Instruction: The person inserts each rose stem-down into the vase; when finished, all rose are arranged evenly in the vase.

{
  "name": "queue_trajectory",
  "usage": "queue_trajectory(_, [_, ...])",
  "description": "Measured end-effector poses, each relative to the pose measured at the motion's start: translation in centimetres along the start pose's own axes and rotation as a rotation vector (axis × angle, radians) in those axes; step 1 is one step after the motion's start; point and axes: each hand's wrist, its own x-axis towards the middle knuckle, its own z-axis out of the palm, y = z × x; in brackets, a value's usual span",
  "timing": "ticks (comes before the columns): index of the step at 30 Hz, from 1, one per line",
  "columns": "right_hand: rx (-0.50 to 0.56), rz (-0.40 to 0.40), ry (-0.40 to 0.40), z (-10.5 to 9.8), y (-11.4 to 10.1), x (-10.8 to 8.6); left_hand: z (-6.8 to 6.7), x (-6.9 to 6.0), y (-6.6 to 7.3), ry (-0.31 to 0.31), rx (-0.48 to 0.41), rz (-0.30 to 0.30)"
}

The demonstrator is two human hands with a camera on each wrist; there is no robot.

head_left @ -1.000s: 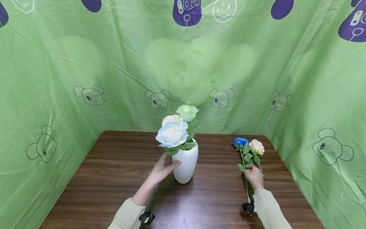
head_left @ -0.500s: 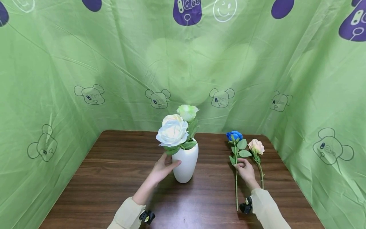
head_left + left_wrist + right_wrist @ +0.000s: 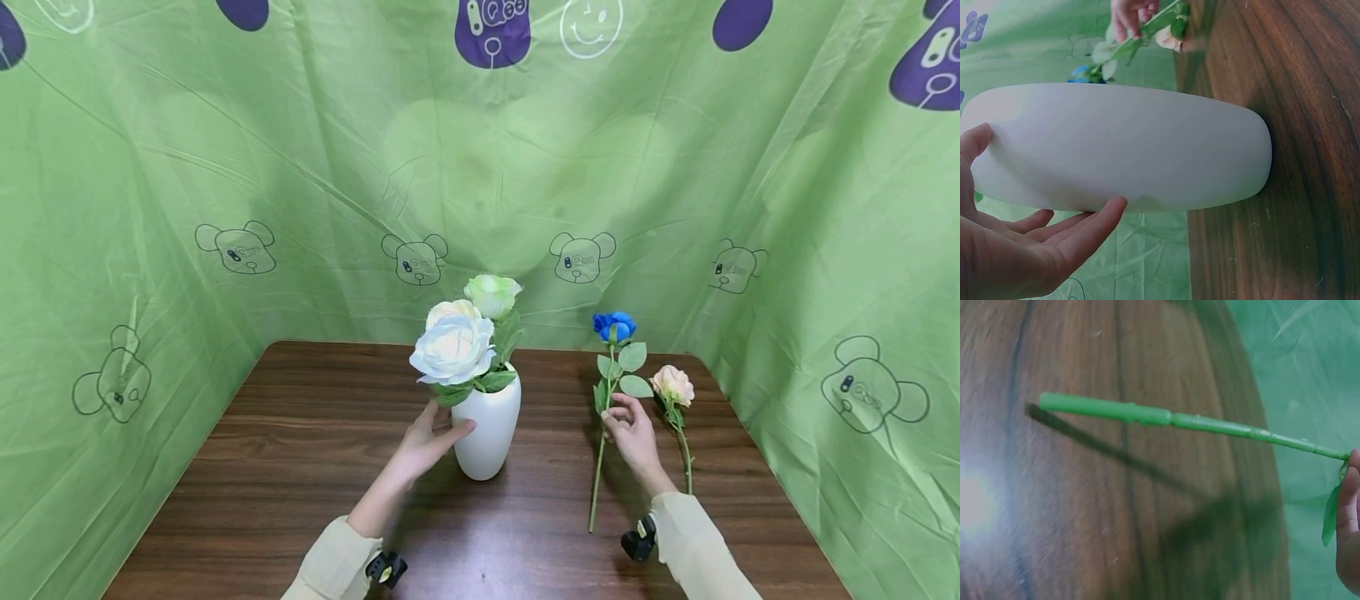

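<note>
A white vase (image 3: pixel 487 429) stands upright mid-table, holding a pale blue-white rose (image 3: pixel 453 348), a cream rose and a light green rose (image 3: pixel 492 296). My left hand (image 3: pixel 425 446) grips the vase's left side, thumb on its front and fingers round its side; the left wrist view shows this hand (image 3: pixel 1029 250) close against the smooth vase (image 3: pixel 1129 147). My right hand (image 3: pixel 633 433) pinches the stem of a blue rose (image 3: pixel 615 327), bloom up and slightly tilted. In the right wrist view, the stem (image 3: pixel 1210 425) runs from the fingertips (image 3: pixel 1349 487) to a cut end over the table.
A pale pink rose (image 3: pixel 672 385) lies on the right of the wooden table (image 3: pixel 300 433), just beyond my right hand. Green printed cloth (image 3: pixel 480 167) surrounds the table at the back and both sides.
My right hand has drawn the blue rose leftward, away from the pink rose, and raised it. The left hand and vase have stayed in place.
</note>
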Motion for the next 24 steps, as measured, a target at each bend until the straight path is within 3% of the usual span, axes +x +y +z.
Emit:
queue_trajectory(3, [0.165,-0.096,-0.068,0.3,-2.4,-0.3,0.0,-0.1,0.2,-0.007,-0.002,-0.003])
queue_trajectory(7, [0.231,-0.107,-0.095,1.4,-9.4,-1.5,-0.1,-0.2,0.3,-0.012,-0.008,-0.009])
queue_trajectory(8, [0.196,-0.097,-0.072,1.7,-10.2,-1.5,-0.1,-0.2,0.3,-0.012,-0.011,-0.011])
queue_trajectory(10, [0.185,-0.128,-0.053,1.9,-9.1,-0.6,-0.1,-0.2,0.2,-0.009,-0.008,-0.011])
queue_trajectory(15, [0.321,-0.285,-0.050,1.4,0.7,4.1,-0.1,-0.1,0.1,-0.004,-0.004,-0.008])
queue_trajectory(16, [0.374,-0.264,-0.054,1.6,-1.6,3.4,-0.1,-0.1,0.1,-0.005,-0.004,-0.008])
queue_trajectory(18, [0.460,-0.290,-0.076,1.7,-2.9,3.6,-0.1,-0.1,0.1,-0.007,-0.004,-0.007])
queue_trajectory(21, [0.630,-0.278,-0.095,2.0,-8.1,2.7,-0.1,-0.1,0.1,-0.009,-0.003,-0.013])
queue_trajectory(22, [0.669,-0.259,-0.076,2.3,-10.6,2.1,-0.1,-0.1,0.1,-0.010,-0.003,-0.018])
queue_trajectory(23, [0.669,-0.249,-0.042,2.4,-10.9,2.4,-0.1,-0.1,0.1,-0.010,-0.004,-0.022])
queue_trajectory(24, [0.675,-0.240,-0.009,2.8,-13.6,1.5,-0.1,-0.1,0.1,-0.010,-0.003,-0.027])
